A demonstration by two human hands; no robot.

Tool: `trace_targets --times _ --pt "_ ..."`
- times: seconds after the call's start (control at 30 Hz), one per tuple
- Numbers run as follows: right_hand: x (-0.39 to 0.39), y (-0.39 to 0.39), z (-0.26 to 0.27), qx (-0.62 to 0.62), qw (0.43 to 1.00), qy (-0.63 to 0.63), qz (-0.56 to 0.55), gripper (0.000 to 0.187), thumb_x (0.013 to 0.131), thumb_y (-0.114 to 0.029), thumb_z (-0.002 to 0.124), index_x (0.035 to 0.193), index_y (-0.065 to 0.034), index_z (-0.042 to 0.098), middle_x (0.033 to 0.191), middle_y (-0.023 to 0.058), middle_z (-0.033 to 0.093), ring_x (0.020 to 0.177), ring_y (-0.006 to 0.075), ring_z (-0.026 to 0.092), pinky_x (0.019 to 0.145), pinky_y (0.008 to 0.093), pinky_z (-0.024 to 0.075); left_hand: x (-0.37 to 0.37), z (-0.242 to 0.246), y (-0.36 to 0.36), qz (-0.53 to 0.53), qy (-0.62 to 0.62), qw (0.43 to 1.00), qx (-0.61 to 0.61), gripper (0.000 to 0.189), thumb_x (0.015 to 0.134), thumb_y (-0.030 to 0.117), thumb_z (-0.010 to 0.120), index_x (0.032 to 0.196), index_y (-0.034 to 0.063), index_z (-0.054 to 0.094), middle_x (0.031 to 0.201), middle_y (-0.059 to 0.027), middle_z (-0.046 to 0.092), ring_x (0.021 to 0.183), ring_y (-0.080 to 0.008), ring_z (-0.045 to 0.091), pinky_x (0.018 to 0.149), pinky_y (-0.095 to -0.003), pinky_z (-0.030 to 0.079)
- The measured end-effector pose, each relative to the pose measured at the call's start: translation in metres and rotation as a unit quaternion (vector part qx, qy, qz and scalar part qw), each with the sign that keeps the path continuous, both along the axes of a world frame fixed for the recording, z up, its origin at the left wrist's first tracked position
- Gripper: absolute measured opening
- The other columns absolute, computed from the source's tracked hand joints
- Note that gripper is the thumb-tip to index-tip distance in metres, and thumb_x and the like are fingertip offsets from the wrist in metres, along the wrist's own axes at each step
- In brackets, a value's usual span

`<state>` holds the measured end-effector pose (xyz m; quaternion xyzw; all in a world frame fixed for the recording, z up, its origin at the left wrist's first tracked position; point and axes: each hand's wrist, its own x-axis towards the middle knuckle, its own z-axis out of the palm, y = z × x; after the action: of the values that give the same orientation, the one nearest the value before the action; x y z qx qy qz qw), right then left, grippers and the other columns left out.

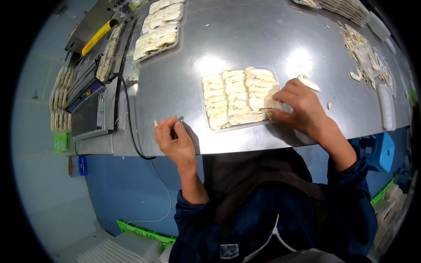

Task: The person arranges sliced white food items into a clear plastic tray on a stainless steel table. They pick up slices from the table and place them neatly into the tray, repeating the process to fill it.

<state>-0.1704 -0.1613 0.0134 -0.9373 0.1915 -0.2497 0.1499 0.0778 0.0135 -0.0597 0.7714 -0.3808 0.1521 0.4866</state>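
A clear plastic tray [210,129] near the table's front edge holds overlapping pale mushroom slices [237,87] in three columns, with one slice [247,117] lying crosswise at the front. My right hand [301,108] is at the tray's right side, fingertips on a slice in the right column; whether it grips the slice is hard to tell. A single loose slice [309,83] lies on the table just beyond that hand. To the left of the tray, my left hand [175,139] is curled above the table edge, and a small brownish piece [156,123] shows at its fingers.
Filled trays [157,41] stand at the back left, beside a wrapping machine [87,95] with a black cable [129,111]. Mushroom scraps [357,41], plastic trays [386,107] and stacked filled trays [343,10] are at the right. A blue stool [381,153] stands below the table.
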Motion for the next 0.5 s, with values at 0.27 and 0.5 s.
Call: trace_targets --times 0.27,0.5 --pt "-0.070 -0.053 0.002 -0.003 0.963 0.040 -0.267 0.021 0.070 -0.011 0.072 0.087 0.0007 0.067 0.074 0.0095 0.063 0.073 0.0227 0.056 0.066 0.0323 0.0475 -0.003 0.003 0.001 -0.003 0.035 0.999 0.006 0.012 0.085 0.000 0.057 0.093 -0.0016 0.064 0.098 -0.0086 0.058 0.088 -0.0171 0.056 0.074 -0.0286 0.047" --pt "-0.065 -0.069 -0.008 0.183 0.947 0.099 -0.246 0.018 0.067 -0.011 0.066 0.077 0.0047 0.067 0.062 0.0106 0.058 0.056 0.0187 0.054 0.056 0.0312 0.0453 0.004 -0.001 0.001 0.006 0.009 1.000 0.014 0.011 0.083 0.001 0.059 0.091 -0.0013 0.064 0.094 -0.0091 0.060 0.088 -0.0197 0.057 0.077 -0.0296 0.047"
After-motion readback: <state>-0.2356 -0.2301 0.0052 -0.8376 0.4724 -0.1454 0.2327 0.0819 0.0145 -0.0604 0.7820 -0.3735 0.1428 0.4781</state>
